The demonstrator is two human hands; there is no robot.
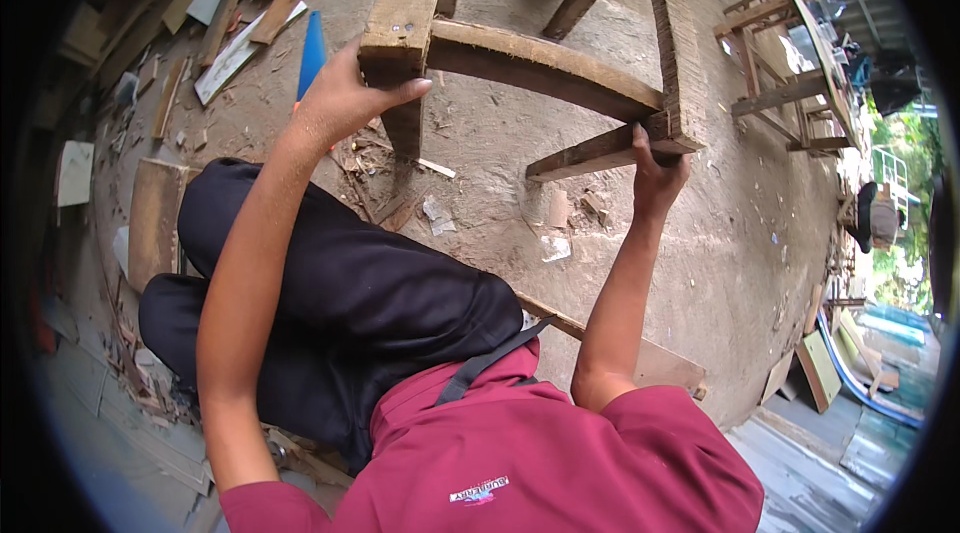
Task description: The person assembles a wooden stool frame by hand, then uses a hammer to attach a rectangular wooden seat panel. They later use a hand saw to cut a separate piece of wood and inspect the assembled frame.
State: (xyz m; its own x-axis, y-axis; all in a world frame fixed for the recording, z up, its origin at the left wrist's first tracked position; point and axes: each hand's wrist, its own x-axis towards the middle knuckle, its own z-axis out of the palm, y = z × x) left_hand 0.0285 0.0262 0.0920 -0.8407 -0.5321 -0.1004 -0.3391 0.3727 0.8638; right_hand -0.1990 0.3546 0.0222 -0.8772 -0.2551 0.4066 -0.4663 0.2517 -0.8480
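Wood frame is gripped at both near corners: left hand is closed on one post, right hand on the other.

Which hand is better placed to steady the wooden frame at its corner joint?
Right, probably. The right hand already grips the wooden frame where the rails meet; the left hand holds the end of the outer post.
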